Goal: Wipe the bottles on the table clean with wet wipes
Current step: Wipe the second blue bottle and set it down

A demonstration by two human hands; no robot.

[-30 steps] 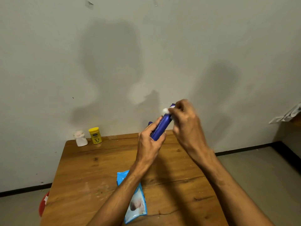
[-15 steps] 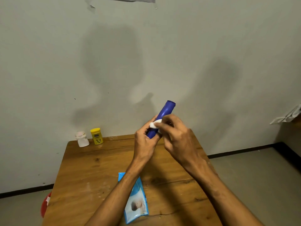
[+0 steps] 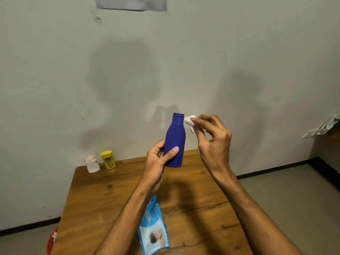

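My left hand (image 3: 158,163) grips the lower body of a blue bottle (image 3: 175,139), held upright above the far half of the wooden table (image 3: 103,196). My right hand (image 3: 211,142) pinches a crumpled white wet wipe (image 3: 190,122) just right of the bottle's neck, a little apart from it. A small yellow bottle (image 3: 108,160) and a small white bottle (image 3: 92,164) stand at the table's far left corner by the wall. A blue wet-wipe pack (image 3: 153,225) lies flat on the table's near part, partly under my left forearm.
The table stands against a grey wall. A red object (image 3: 50,240) shows on the floor past the table's left edge. Crumpled cloth or paper (image 3: 323,127) hangs off a ledge at the right edge of view.
The bottle has swung from tilted to upright in my left hand. My right hand with the wipe has come off the bottle's body and now sits beside its neck.
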